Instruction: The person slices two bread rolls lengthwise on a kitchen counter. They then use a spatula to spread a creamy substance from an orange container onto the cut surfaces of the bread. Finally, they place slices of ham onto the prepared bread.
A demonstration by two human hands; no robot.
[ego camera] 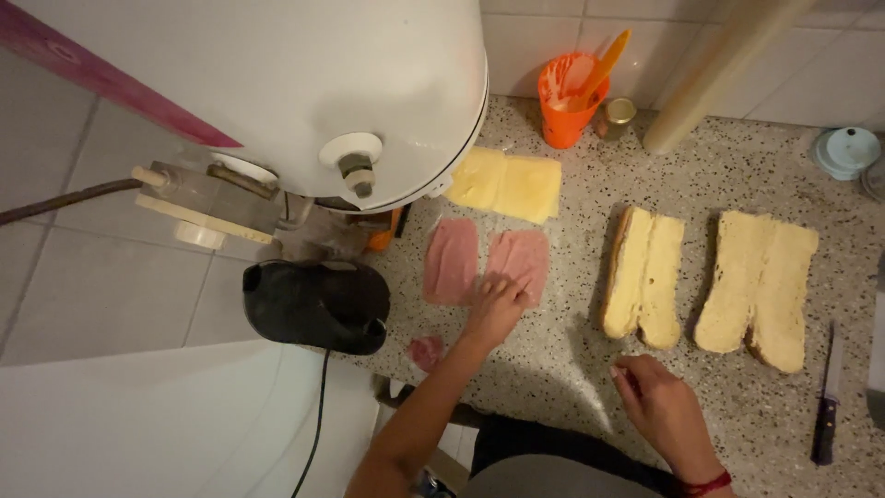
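Note:
Two pink ham slices (pixel 452 261) lie side by side on the speckled counter (pixel 572 369). My left hand (pixel 495 309) rests on the lower edge of the right ham slice (pixel 521 258), fingers spread on it. My right hand (pixel 659 406) hovers over the counter near the front edge, fingers loosely curled, holding nothing that I can see. Two yellow cheese slices (pixel 507 184) lie behind the ham. Two split-open bread rolls (pixel 643 277) (pixel 758 286) lie cut side up to the right of the ham. A small scrap of ham (pixel 426 351) sits near the counter's front left.
A large white cylindrical tank (pixel 304 83) overhangs the counter's left. A black appliance (pixel 318 304) with a cord sits below it. An orange cup (pixel 564 101) with an orange utensil and a small jar (pixel 616 115) stand at the back. A knife (pixel 827 397) lies at right. A light blue lid (pixel 846 150) sits far right.

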